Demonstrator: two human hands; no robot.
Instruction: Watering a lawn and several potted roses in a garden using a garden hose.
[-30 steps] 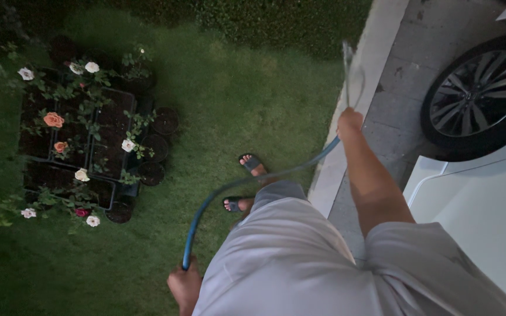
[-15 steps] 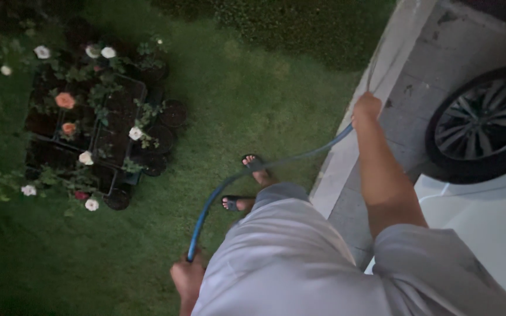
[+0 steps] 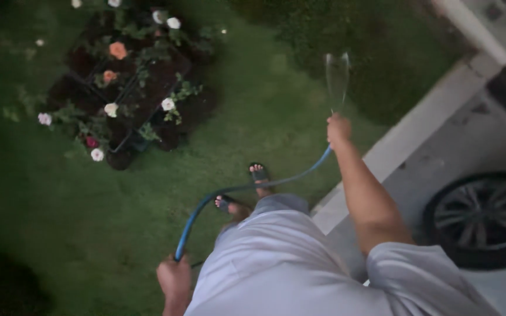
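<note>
1. Lawn [image 3: 60, 234], dim; curb [image 3: 417, 140] and wheel [image 3: 487, 219] at right.
2. Open grass around the pots [image 3: 130, 88].
3. Right hand [image 3: 338, 129] and left hand [image 3: 174, 281] both grip the hose [image 3: 235, 190]; what looks like water [image 3: 336, 73] fans out.

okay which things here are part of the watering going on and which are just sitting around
In use:
- blue hose, gripped by both hands
- right hand at the spraying end
- left hand on the lower stretch
- water spray

Just sitting around:
- potted roses in trays, left of the spray
- car wheel
- kerb
</note>
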